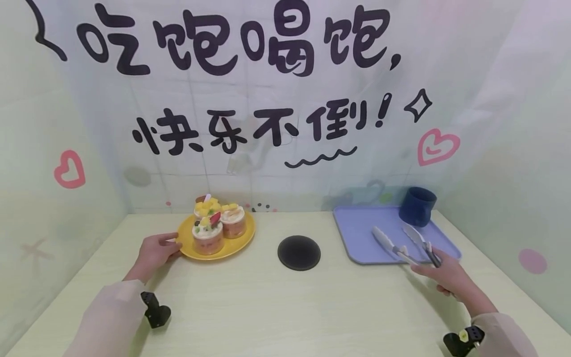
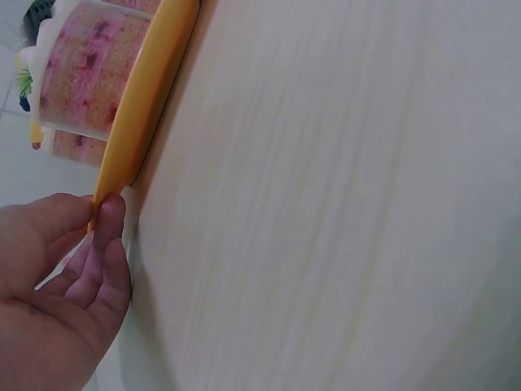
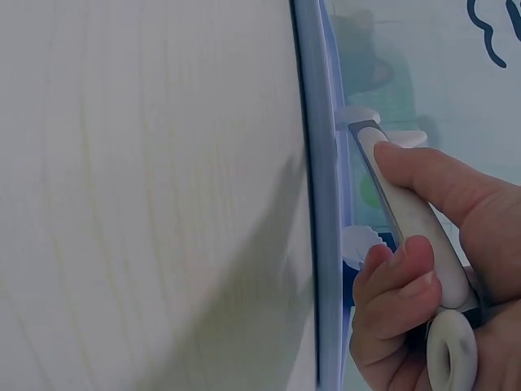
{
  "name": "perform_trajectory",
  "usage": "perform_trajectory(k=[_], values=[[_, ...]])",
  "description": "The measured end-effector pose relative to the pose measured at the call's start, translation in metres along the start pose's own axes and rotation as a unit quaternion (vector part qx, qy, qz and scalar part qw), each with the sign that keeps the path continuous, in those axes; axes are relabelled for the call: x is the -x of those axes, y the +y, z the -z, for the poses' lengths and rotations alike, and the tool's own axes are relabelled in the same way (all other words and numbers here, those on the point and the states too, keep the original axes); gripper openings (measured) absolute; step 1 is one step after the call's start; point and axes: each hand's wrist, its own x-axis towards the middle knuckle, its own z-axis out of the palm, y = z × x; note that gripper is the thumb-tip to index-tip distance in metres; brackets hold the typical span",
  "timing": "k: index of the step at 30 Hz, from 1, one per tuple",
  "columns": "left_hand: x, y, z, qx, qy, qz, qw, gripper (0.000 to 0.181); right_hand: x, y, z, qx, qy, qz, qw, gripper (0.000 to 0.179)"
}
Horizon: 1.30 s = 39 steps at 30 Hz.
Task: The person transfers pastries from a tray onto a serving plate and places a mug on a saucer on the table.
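Observation:
At the left, my left hand (image 1: pixel 156 250) pinches the rim of a yellow plate (image 1: pixel 243 244) between thumb and fingers, which also shows in the left wrist view. Three clear dessert cups stand on the plate: a front one (image 1: pixel 208 242) topped with cream and fruit, one to its right (image 1: pixel 234 227), and one partly hidden behind. My right hand (image 1: pixel 455 277) grips a pair of tongs (image 1: pixel 384 240) by the handles (image 3: pixel 411 216). The tongs' two arms are spread, with nothing between their tips, over a lavender tray (image 1: pixel 361 218).
A dark blue cup (image 1: pixel 417 206) stands at the tray's back right corner. Between plate and tray, a black round disc (image 1: pixel 299 253) lies on the pale wooden table (image 1: pixel 285 307). A printed cloth backdrop (image 1: pixel 267 188) rises behind the table, with walls on both sides.

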Motion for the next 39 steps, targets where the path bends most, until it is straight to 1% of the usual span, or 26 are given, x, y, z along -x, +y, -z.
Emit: perform_trajectory(k=[4, 11, 16, 22, 29, 32, 37, 39], values=[[0.002, 0.001, 0.0, 0.001, 0.001, 0.001, 1.0, 0.053, 0.0, 0.0, -0.001, 0.001, 0.002, 0.002, 1.0, 0.097], [0.003, 0.001, -0.001, 0.007, 0.0, -0.003, 1.0, 0.052, 0.001, 0.003, -0.004, 0.008, 0.001, -0.008, 0.9999, 0.097], [0.001, 0.0, 0.001, 0.004, -0.003, -0.004, 1.0, 0.052, 0.003, 0.005, -0.004, -0.002, -0.002, -0.004, 1.0, 0.096], [0.001, -0.001, 0.003, 0.007, -0.003, -0.002, 1.0, 0.054, 0.004, 0.007, -0.004, -0.022, -0.001, 0.007, 0.9997, 0.089], [-0.001, -0.002, 0.001, 0.007, -0.006, -0.004, 1.0, 0.054, 0.005, 0.013, 0.001, -0.031, -0.045, 0.008, 0.9985, 0.084], [-0.001, -0.003, 0.001, 0.007, -0.006, -0.004, 0.9999, 0.054, 0.005, 0.012, 0.004, -0.014, -0.044, 0.017, 0.9988, 0.083], [-0.002, -0.003, 0.0, 0.008, -0.004, 0.0, 1.0, 0.053, 0.004, 0.011, 0.009, 0.047, -0.028, 0.023, 0.9983, 0.086], [-0.003, -0.004, 0.0, 0.008, -0.004, 0.001, 1.0, 0.053, 0.004, 0.011, 0.01, 0.055, -0.029, 0.021, 0.9978, 0.088]])
